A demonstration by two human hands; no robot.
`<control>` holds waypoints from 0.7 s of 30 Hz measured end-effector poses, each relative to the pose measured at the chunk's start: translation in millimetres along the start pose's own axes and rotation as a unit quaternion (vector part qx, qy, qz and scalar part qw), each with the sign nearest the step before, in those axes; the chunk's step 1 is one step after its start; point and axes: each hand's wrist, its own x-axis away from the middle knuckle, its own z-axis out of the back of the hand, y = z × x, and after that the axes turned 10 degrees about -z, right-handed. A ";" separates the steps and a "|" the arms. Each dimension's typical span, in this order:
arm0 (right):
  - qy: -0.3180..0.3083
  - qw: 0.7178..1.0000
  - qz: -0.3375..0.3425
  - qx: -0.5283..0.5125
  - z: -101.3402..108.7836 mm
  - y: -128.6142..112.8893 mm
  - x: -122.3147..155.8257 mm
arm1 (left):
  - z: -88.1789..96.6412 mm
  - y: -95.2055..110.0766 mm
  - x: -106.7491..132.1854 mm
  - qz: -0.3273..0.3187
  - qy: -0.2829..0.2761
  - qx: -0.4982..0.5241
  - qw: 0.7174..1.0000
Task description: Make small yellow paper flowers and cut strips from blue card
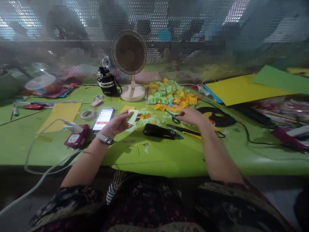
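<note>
**Q:** Left hand, what was it doing?

**A:** The left hand point(117, 125) was closed on a pale green paper cutout point(133, 117), pinching it at the fingertips and holding it just above the green counter point(154, 161). The cutout sat at about 2 o'clock from the wrist, which wore a white-strapped watch point(105, 139).

**Q:** How would that cutout handle?

**A:** Looked light, thin and soft. It would probably bend easily and could tear at narrow points, so best taken by its widest part between finger and thumb, without much squeeze.

**Q:** Right hand?

**A:** The right hand point(190, 117) was half curled, fingers pointing toward the black-handled scissors point(175, 120) at its 9 o'clock. Gripping them or only beside them? Can't tell from this view.

**Q:** What else was close?

**A:** A lit phone point(103, 119) lay at 9 o'clock from the left hand, with its screen blurred. A black stapler point(159, 131) lay at 4 o'clock from it. Green and yellow paper flowers point(170, 93) were heaped at 1 o'clock, with small paper scraps point(146, 149) scattered below. A desk fan point(129, 53) stood at the far edge, and a yellow paper sheet point(241, 88) lay toward 2 o'clock.
</note>
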 end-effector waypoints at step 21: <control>0.007 0.998 -0.031 0.060 -19.4 5.2 -22.0 | -3.8 -23.8 -9.7 -0.014 0.024 -0.051 0.998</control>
